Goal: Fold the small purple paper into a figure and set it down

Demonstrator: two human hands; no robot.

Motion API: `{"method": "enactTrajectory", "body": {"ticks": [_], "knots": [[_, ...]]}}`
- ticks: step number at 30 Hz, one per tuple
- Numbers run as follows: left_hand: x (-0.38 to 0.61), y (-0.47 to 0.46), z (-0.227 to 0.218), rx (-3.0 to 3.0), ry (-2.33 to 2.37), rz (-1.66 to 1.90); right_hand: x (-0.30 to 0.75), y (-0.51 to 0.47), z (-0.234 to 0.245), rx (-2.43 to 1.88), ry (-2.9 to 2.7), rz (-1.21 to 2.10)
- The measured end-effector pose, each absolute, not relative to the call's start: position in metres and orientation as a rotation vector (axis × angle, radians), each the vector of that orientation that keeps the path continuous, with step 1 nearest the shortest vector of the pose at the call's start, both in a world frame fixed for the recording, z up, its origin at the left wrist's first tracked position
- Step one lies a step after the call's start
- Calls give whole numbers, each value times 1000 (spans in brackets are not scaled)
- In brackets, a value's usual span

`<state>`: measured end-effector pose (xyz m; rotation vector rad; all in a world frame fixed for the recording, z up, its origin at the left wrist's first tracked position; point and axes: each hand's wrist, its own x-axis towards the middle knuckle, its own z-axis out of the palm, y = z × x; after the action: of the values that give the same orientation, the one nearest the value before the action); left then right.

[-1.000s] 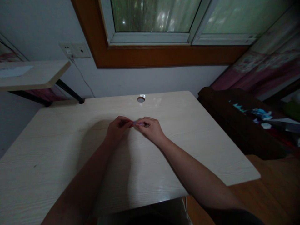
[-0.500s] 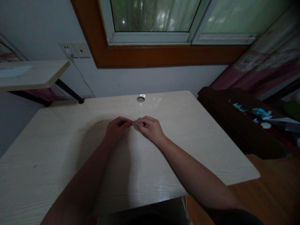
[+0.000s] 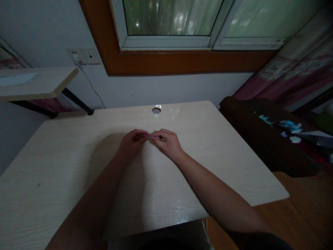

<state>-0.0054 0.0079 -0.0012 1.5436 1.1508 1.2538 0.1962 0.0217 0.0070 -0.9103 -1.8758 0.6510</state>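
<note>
Both hands meet above the pale wooden desk [image 3: 179, 194], a little in front of its round cable hole. My left hand [image 3: 131, 143] is closed, its thumb and fingers pinched at the left end of a small, thin, bluish-purple item [image 3: 149, 136]. From the other side my right hand [image 3: 168, 141] pinches the same item between thumb and forefinger. Most of it is hidden by the fingertips, and it is too small for me to tell its kind.
The cable hole [image 3: 156, 110] lies near the desk's back edge. At the left stands a raised shelf [image 3: 39, 85] on black legs. A wall socket [image 3: 83, 56] with a white cord is behind. Dark brown furniture [image 3: 249, 132] holding blue and white items adjoins the right side.
My left hand has shifted slightly to the right, nearer my right hand, with its fingers a little differently placed. My right hand stays almost where it was.
</note>
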Motion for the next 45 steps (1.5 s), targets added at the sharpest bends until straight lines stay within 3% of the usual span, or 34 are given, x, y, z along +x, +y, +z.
{"method": "enactTrajectory", "body": {"ticks": [31, 45], "knots": [[-6, 8, 0, 1420, 1182, 1273, 193, 19, 9, -889, -1702, 932], [-2, 2, 5, 1438, 1019, 1320, 197, 20, 9, -857, -1926, 652]]}}
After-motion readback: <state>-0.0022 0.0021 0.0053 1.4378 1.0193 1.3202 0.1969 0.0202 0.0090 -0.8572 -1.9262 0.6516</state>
